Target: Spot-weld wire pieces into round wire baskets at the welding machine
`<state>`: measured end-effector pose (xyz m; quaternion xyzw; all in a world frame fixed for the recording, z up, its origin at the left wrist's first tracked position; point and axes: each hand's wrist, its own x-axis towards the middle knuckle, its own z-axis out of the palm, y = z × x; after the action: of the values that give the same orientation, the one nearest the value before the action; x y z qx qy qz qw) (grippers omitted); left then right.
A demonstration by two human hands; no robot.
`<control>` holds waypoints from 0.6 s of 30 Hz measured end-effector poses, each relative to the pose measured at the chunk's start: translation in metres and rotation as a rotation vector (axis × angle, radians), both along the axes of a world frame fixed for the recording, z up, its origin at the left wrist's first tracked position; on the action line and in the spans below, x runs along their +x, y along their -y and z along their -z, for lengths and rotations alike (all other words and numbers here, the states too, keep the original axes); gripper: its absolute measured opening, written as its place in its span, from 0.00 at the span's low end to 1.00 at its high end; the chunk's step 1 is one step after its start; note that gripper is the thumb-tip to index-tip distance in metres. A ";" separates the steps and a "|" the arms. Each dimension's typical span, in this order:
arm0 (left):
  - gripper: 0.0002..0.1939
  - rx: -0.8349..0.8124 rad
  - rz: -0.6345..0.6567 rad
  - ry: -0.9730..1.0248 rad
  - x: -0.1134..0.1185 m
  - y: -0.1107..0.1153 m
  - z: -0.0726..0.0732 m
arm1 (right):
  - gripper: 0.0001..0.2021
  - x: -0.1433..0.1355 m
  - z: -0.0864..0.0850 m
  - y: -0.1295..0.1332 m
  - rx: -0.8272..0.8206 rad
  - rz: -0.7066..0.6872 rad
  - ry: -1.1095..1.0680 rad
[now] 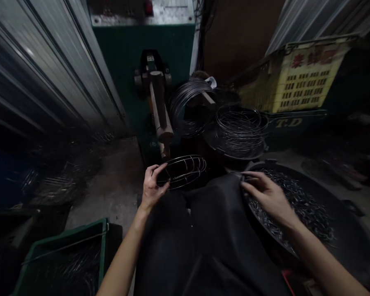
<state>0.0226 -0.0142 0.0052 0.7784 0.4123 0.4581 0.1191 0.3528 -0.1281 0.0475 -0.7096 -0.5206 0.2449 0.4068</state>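
Note:
My left hand (154,187) is closed on the near rim of a round wire cage (191,172), its thumb and fingers gripping the thin wires. The cage is tilted in front of my knees, just below the end of a machine's thick metal arm (160,109). My right hand (267,195) is over my right knee, at the edge of a wide black basin (345,230). Its thumb and fingers are pinched together, and whatever is between them is too small to make out. Many small metal pieces (308,209) fill part of the basin.
A green machine (117,53) stands ahead. Coiled wire (186,98) hangs beside its arm, and wire rings (240,127) lie piled in a dark tub behind the basin. A yellow crate (308,82) sits at the right. A green bin (105,242) is at lower left.

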 end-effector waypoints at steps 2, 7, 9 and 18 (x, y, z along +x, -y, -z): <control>0.28 -0.020 0.023 -0.040 0.005 -0.001 -0.002 | 0.17 -0.046 -0.026 -0.027 -0.001 -0.326 -0.014; 0.29 -0.039 0.051 -0.113 0.006 0.003 -0.010 | 0.13 -0.113 -0.027 -0.072 0.330 -0.606 0.533; 0.30 -0.051 0.046 -0.115 0.002 0.005 -0.013 | 0.14 -0.121 -0.016 -0.080 0.469 -0.642 0.834; 0.29 -0.077 0.049 -0.084 -0.012 0.002 -0.006 | 0.08 -0.127 -0.008 -0.095 0.800 -0.729 1.028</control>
<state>0.0110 -0.0160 0.0110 0.8016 0.4150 0.4058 0.1429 0.2262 -0.0330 0.0556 -0.3148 -0.8969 -0.2065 0.2321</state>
